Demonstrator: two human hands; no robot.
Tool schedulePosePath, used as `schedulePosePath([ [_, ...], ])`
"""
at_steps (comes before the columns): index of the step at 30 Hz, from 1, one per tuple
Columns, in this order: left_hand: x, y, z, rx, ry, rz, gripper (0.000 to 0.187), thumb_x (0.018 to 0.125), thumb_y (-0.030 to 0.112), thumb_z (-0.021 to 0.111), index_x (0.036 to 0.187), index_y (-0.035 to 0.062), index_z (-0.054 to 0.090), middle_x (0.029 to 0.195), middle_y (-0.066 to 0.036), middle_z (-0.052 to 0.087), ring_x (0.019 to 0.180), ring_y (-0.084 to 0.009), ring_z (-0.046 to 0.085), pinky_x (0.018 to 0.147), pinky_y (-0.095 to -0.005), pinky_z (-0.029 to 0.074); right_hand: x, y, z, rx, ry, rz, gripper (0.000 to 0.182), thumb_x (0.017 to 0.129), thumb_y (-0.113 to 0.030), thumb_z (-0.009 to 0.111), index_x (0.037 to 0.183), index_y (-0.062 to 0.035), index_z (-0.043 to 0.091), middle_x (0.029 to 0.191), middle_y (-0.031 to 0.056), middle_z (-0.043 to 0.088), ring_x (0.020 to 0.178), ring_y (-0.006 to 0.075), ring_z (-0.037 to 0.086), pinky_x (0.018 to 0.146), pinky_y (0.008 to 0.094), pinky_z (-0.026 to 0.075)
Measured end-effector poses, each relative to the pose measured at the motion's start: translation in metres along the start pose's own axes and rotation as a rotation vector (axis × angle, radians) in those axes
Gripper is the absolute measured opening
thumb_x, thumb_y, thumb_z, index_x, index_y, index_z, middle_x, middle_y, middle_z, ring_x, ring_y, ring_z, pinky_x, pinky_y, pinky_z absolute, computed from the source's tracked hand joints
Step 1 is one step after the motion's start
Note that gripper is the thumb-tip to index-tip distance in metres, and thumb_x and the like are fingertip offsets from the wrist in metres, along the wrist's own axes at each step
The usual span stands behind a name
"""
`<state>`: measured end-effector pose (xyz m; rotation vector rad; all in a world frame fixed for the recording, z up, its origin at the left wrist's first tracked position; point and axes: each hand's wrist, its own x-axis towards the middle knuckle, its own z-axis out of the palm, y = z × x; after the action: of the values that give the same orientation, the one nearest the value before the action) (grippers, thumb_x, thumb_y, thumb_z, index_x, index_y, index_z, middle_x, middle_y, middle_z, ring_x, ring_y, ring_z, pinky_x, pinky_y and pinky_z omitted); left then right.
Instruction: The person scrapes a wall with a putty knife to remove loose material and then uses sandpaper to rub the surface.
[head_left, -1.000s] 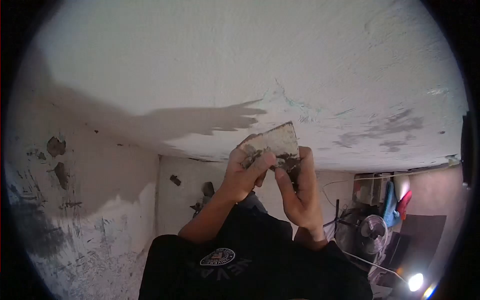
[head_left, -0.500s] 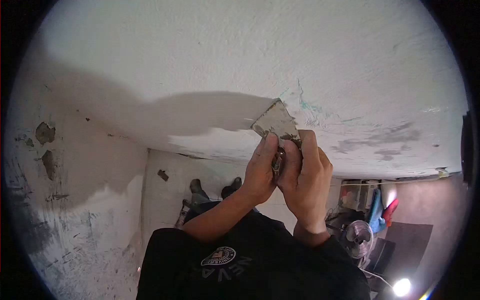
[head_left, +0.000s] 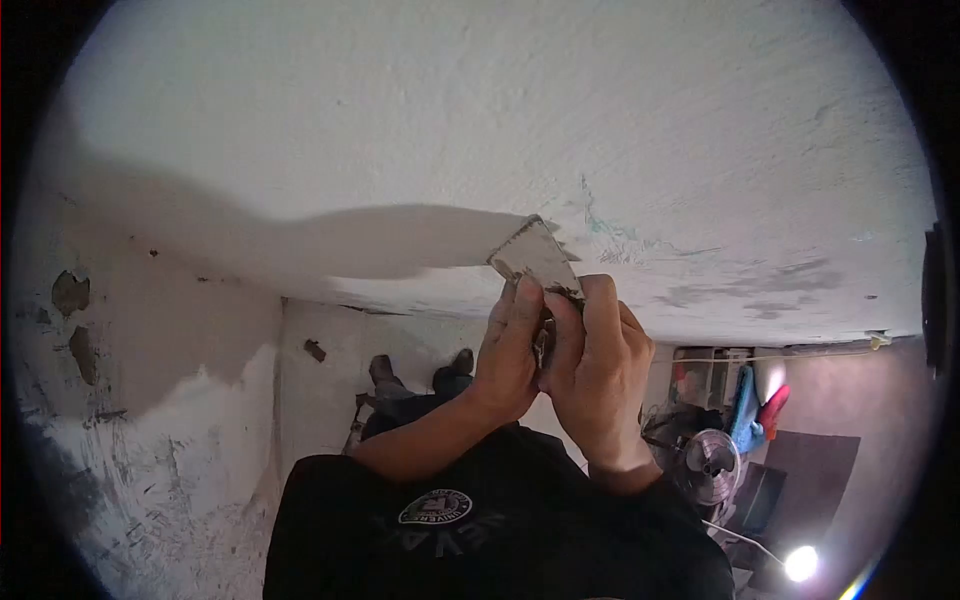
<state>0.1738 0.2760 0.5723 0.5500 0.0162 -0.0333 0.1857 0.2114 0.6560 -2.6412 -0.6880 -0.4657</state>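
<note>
A putty knife (head_left: 541,258) with a wide, stained blade is held up against the whitish wall (head_left: 450,120). Its blade edge lies at or very close to the wall surface; exact contact is hard to tell. My left hand (head_left: 510,350) is closed around the handle from the left, thumb pressed at the blade's base. From the other side, my right hand (head_left: 605,365) also grips it, with the fingers along the blade's right edge. Most of the handle is hidden between both hands. Greenish scratch marks (head_left: 605,225) show on the wall just right of the blade.
A side wall (head_left: 190,450) with chipped, dark patches stands on the left. Below are my feet (head_left: 385,370) on a pale floor with a small brown piece (head_left: 315,350). To the lower right are a fan (head_left: 710,462), a lit bulb (head_left: 801,563) and hanging blue cloth (head_left: 745,415).
The whole view has shifted slightly. The putty knife, still in both hands, has slid a little to the left along the wall, away from the greenish marks.
</note>
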Motion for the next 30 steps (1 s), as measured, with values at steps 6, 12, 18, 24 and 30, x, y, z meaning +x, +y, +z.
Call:
schedulePosePath([
  [6,-0.001,0.004,-0.004,-0.108,-0.005,-0.082,0.037,0.107,0.033,0.030,0.123,0.0046,0.047,0.093,-0.005,0.059,0.065,-0.0066,0.053,0.060,-0.0200,0.043,0.005,0.003,-0.002,0.040,-0.011,-0.055,0.019,0.091,-0.009,0.062,0.081,-0.0068,0.046,0.051,0.0083,0.049,0.045,0.0281,0.050,0.050,0.0349,0.036],
  [12,-0.007,-0.005,-0.010,-0.432,-0.169,-0.104,0.035,0.106,0.030,0.036,0.122,0.0014,0.047,0.101,-0.006,0.059,0.072,-0.0084,0.055,0.066,-0.0231,0.046,0.004,0.002,-0.013,0.123,-0.106,0.057,0.009,0.087,-0.003,0.063,0.088,-0.0006,0.054,0.066,0.0160,0.060,0.063,0.0365,0.060,0.056,0.0415,0.047],
  [18,-0.025,-0.002,-0.009,0.472,0.032,0.115,0.034,0.097,0.017,0.057,0.123,-0.0024,0.047,0.117,-0.013,0.056,0.103,-0.0199,0.056,0.087,-0.0355,0.047,-0.010,0.010,-0.014,0.306,0.016,-0.073,0.019,0.088,-0.006,0.063,0.104,0.0001,0.055,0.066,0.0123,0.059,0.050,0.0266,0.054,0.051,0.0348,0.040],
  [24,-0.022,0.007,0.003,0.538,0.041,0.250,0.033,0.096,0.017,0.054,0.117,-0.0086,0.057,0.093,-0.009,0.064,0.063,-0.0059,0.056,0.052,-0.0201,0.043,-0.047,0.018,-0.015,0.858,-0.012,0.412,0.024,0.098,-0.004,0.051,0.120,0.0042,0.049,0.080,0.0089,0.061,0.067,0.0131,0.058,0.065,0.0268,0.047],
  [30,-0.018,0.030,0.003,0.644,-0.205,0.253,0.031,0.095,0.013,0.055,0.116,-0.0101,0.055,0.109,-0.014,0.059,0.085,-0.0118,0.060,0.067,-0.0227,0.048,-0.057,0.028,-0.015,1.471,-0.188,0.525,0.025,0.098,-0.005,0.051,0.121,-0.0003,0.043,0.089,0.0036,0.056,0.076,0.0095,0.054,0.067,0.0241,0.045],
])
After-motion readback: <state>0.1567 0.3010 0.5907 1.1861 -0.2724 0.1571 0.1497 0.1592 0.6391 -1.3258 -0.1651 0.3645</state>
